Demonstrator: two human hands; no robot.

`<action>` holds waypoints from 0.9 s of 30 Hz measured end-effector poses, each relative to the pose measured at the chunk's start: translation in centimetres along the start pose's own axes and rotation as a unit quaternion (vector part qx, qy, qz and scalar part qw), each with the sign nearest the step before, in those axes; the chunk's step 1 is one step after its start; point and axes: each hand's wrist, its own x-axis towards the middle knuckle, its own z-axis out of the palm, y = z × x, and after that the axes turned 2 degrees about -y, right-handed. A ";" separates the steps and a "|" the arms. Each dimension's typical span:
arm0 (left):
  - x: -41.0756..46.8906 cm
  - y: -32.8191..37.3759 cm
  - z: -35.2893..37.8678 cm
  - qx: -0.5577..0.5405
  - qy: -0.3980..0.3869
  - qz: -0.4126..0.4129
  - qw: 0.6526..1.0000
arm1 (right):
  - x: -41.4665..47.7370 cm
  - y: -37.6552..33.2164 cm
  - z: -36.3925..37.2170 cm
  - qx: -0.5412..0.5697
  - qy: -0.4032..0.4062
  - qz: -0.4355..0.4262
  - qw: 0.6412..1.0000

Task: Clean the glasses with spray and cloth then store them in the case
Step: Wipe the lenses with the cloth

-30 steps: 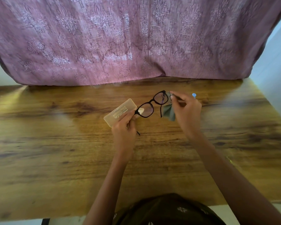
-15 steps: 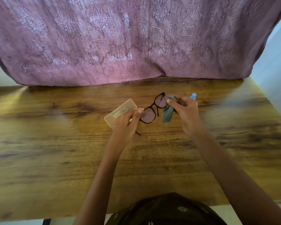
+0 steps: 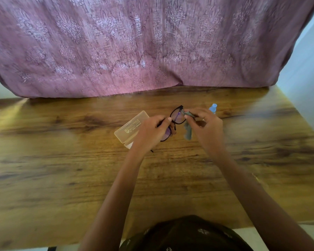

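We hold the glasses [image 3: 178, 117] above the tabletop [image 3: 62, 169], just right of the case [image 3: 130, 126]: left hand [image 3: 149, 132] grips the near rim to steady the frame, right hand [image 3: 207, 127] pinches the cloth [image 3: 188, 132] onto the far lens, apparently wiping. Spray bottle [image 3: 213, 107] stands farther right of the case, beyond.

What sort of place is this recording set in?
Likely a home desk set up for filming: a wood-grain tabletop, a patterned mauve fabric curtain draped behind it as a backdrop, and a plain pale wall at the right. Nothing suggests a shop or lab.
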 end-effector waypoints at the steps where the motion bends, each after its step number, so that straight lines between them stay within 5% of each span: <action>1: -0.1 0.0 0.0 -0.007 0.003 0.004 1.000 | -0.1 0.1 0.0 -0.040 0.005 -0.047 0.998; 7: -0.2 -0.2 0.2 -0.003 0.006 0.000 1.000 | -1.5 -0.2 0.9 -0.110 -0.027 -0.182 0.977; 15: -0.4 -0.1 0.2 -0.003 0.011 -0.005 1.000 | 0.0 0.1 0.7 -0.096 0.007 -0.107 0.990; 27: -0.5 0.0 0.2 0.003 0.011 -0.019 1.000 | -1.0 -0.6 1.1 -0.120 -0.026 -0.176 0.977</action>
